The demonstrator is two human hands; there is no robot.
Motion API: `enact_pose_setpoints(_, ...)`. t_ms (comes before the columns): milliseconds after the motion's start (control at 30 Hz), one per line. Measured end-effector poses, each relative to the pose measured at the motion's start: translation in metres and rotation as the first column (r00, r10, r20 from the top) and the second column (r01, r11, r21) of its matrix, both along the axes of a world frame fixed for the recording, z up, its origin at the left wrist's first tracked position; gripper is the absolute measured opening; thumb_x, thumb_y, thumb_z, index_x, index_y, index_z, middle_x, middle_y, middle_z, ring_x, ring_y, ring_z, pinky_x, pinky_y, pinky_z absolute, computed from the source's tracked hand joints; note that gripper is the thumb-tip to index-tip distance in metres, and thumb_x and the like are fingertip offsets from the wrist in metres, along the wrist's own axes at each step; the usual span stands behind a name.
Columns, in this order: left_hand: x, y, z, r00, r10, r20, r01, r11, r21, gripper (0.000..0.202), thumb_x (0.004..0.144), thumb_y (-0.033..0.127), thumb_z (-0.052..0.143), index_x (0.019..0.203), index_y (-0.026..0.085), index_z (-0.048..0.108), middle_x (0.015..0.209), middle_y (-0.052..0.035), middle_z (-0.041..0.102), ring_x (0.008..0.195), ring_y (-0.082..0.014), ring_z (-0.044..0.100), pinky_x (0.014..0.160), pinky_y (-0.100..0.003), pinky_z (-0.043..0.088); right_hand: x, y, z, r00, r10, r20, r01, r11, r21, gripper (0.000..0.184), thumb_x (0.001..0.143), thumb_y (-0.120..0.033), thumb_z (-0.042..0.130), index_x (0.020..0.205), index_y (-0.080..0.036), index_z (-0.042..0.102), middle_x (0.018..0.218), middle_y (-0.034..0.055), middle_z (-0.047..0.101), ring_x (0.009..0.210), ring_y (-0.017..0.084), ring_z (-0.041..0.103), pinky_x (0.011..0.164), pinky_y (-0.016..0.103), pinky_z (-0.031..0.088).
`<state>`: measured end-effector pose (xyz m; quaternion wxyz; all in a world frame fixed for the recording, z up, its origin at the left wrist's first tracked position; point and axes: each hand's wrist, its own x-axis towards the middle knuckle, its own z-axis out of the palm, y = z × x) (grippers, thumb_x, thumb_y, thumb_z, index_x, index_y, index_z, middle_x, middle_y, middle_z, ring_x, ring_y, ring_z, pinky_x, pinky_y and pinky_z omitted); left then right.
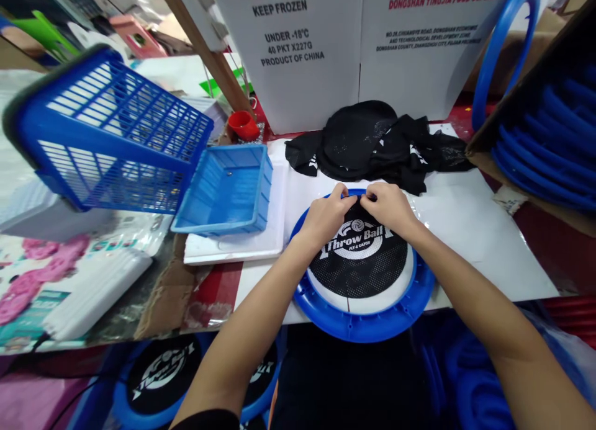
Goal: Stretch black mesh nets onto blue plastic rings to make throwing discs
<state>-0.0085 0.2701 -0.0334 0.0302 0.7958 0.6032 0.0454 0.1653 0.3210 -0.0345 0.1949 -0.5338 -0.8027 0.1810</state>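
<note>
A blue plastic ring (365, 327) lies at the table's front edge, and a round black mesh net (361, 275) printed "Throw Ball" rests inside it. The net's upper edge meets the ring's far side, while a white gap shows between net and ring at the near side. My left hand (328, 213) pinches the net's edge at the far rim. Close beside it, my right hand (388, 206) pinches the same edge, with the fingertips of both hands nearly touching. Behind the ring lies a heap of black mesh nets (363, 141).
A light-blue tray (223, 191) stands left, beside a tilted blue basket (125, 138) and a red cup (244, 125). A white carton (307, 89) closes off the back. Blue rings (549, 144) fill a box at right. Finished-looking net discs (161, 374) lie below the table at left.
</note>
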Motion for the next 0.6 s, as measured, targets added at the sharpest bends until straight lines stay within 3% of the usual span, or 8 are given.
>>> enact_pose_setpoints(267, -0.0034, -0.0014, -0.0029, 1.0, -0.014, 0.001, 0.014, 1.0, 0.019, 0.054, 0.103, 0.006, 0.042, 0.145, 0.031, 0.066, 0.134, -0.0102, 0.062, 0.078, -0.0207, 0.069, 0.063, -0.034, 0.048, 0.0057, 0.0032, -0.0037, 0.995, 0.036, -0.09, -0.038, 0.999, -0.022, 0.029, 0.084, -0.016, 0.06, 0.061, -0.023, 0.044, 0.068, 0.0001, 0.056, 0.071, 0.018, 0.051, 0.067, 0.032, 0.032)
enact_pose_setpoints(600, -0.0023, -0.0009, -0.0038, 1.0, -0.008, 0.011, 0.008, 1.0, 0.018, 0.053, 0.102, 0.006, 0.039, 0.142, 0.026, 0.068, 0.134, -0.0131, 0.061, 0.074, -0.0202, 0.068, 0.064, -0.037, 0.053, 0.0044, 0.003, -0.006, 0.996, 0.021, -0.091, -0.022, 1.0, -0.005, 0.03, 0.086, -0.017, 0.061, 0.062, -0.023, 0.044, 0.068, 0.0002, 0.056, 0.07, 0.017, 0.051, 0.066, 0.032, 0.031)
